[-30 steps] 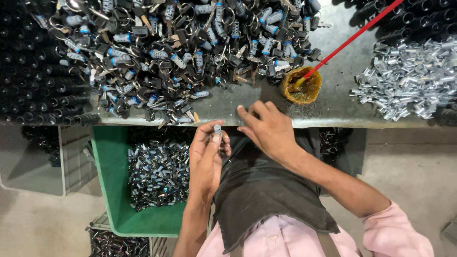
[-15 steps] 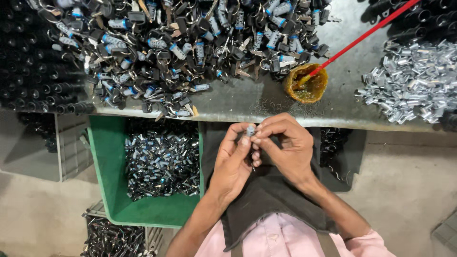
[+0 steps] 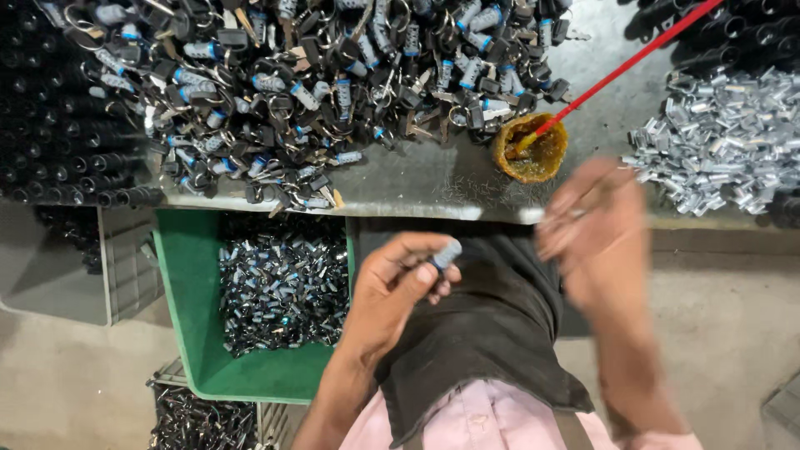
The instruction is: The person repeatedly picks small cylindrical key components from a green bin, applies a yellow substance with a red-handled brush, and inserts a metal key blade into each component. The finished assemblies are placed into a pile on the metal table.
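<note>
Beside a green bin [image 3: 179,317] of metal parts, the left hand [image 3: 392,292] pinches a small grey cylinder [image 3: 446,254] below the bench edge; the right hand [image 3: 596,237], motion-blurred, hovers near a glue pot [image 3: 529,154], its grip unreadable.

No packages, signs or screens show here. The nearest thing to a label is the blue band on many of the small grey metal cylinders [image 3: 337,92] heaped with keys on the grey bench [image 3: 433,179] (whether it is a sticker or a cap cannot be told). That heap lies on the bench's far left part; more banded pieces fill the green bin [image 3: 187,325] just below the bench's near edge.
</note>
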